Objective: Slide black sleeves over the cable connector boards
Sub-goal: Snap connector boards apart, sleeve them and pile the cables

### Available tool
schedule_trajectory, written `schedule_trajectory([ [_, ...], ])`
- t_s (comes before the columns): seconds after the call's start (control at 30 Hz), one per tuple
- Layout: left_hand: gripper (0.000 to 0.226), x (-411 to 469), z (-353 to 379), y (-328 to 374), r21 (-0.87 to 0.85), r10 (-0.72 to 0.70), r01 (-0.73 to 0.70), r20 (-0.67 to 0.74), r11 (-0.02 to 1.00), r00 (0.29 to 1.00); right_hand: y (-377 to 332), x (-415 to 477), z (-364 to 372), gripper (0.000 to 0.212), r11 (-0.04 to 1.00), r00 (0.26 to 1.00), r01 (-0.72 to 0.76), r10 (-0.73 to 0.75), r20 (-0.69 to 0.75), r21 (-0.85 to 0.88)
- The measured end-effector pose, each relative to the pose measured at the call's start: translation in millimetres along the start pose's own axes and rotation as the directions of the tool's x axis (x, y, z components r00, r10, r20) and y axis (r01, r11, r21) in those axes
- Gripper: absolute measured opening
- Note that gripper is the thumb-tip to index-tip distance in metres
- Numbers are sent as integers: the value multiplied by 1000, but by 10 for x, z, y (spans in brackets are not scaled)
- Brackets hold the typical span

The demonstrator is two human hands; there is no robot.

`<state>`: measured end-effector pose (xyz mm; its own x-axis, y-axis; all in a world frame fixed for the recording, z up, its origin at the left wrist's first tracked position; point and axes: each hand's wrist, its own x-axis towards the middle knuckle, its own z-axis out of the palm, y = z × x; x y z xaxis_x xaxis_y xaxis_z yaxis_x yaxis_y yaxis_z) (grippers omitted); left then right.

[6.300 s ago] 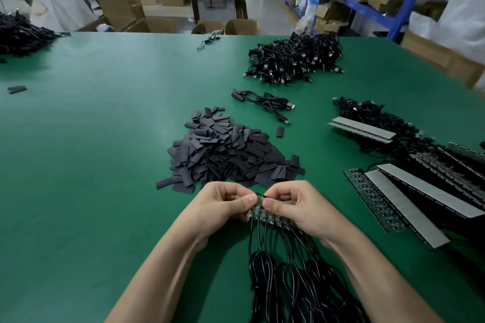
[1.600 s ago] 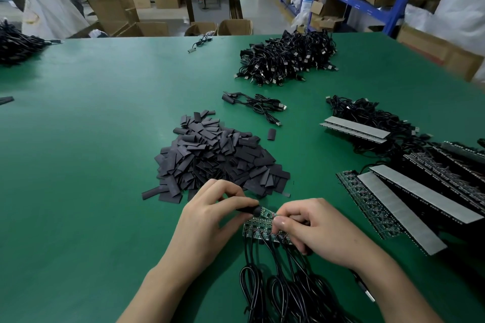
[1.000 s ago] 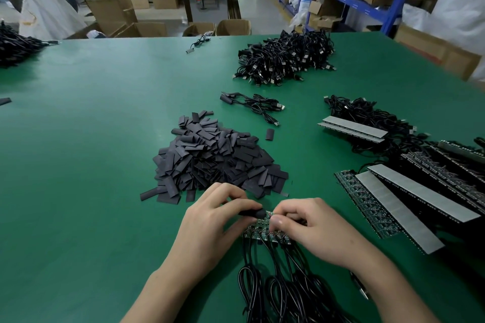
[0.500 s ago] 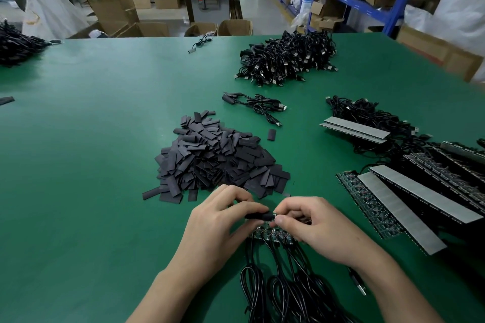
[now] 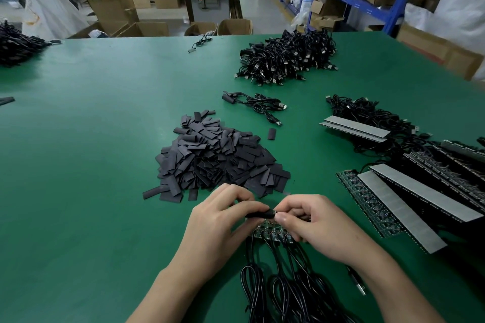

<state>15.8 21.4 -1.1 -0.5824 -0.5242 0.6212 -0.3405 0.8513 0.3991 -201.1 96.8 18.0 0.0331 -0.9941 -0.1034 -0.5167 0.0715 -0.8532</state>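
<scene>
As the left hand [image 5: 220, 220] pinched a black sleeve [image 5: 258, 215] just above the row of boards [image 5: 271, 234], the right hand [image 5: 317, 228] pinched at its end; tilted, it risked snagging on a board's corner

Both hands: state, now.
Left hand: curled, pinching a black sleeve.
Right hand: curled, pinching the same sleeve's right end, above the connector boards.
</scene>
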Motion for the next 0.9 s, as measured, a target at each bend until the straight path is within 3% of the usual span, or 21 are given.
schedule_trajectory([
  [0.3,15,1,2,14,-17,-18,18,-19,1000,1000,-25,4,15,9,1000,999,-27,27,-29,4],
  [0.5,27,11,15,8,-128,-254,236,-153,963,955,-54,-1,-17,15,999,996,7,-3,-91,39],
  [0.6,21,12,-1,1,-164,-330,300,-212,940,920,-56,8,-27,15,998,993,7,0,-119,65],
  [0.77,17,2,33,24,-163,-309,280,-201,946,930,-60,15,4,16,996,994,-1,11,-105,94],
  [0.9,20,7,48,16,-28,-227,226,-213,974,950,-53,30,26,15,997,992,-10,20,-128,80],
])
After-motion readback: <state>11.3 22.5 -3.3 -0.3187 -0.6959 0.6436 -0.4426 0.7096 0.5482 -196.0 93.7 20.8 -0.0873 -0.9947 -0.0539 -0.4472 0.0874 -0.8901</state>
